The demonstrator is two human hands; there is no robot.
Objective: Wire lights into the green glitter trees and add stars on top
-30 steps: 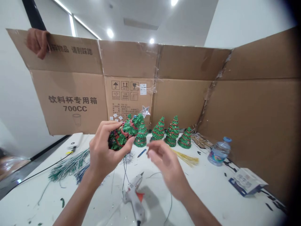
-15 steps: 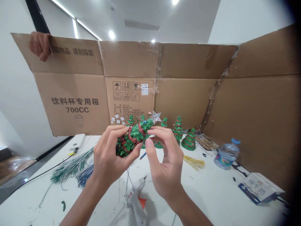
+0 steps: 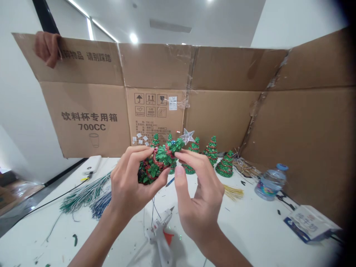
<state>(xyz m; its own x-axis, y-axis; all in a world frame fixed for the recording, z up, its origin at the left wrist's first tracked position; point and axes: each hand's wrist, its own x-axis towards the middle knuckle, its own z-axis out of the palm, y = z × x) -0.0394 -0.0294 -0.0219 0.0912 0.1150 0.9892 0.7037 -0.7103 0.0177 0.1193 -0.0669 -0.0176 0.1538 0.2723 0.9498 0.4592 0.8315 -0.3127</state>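
My left hand (image 3: 129, 181) is closed around a small green glitter Christmas tree (image 3: 160, 161) with a red garland, its fingers and thumb on the lower part. The tree tilts to the upper right. A clear star (image 3: 187, 137) sits at its tip, and a blue bead shows just below. My right hand (image 3: 200, 194) is beside the upper part, with an index fingertip at the tree's edge and the thumb apart, gripping nothing visible. Beneath the hands on the white table lies a glue gun (image 3: 160, 231) with an orange trigger.
Several finished-looking small trees (image 3: 211, 151) stand behind. Bundles of green-white wires (image 3: 83, 196), blue wires (image 3: 101, 204) and yellow wires (image 3: 233, 192) lie on the table. A water bottle (image 3: 269, 183) and a packet (image 3: 311, 222) are at right. Cardboard panels (image 3: 222, 115) wall the back; brown cloth (image 3: 47, 48) hangs there.
My right thumb and hand have shifted slightly right, opening a little away from the tree. My left hand keeps its hold. The view has shifted slightly.
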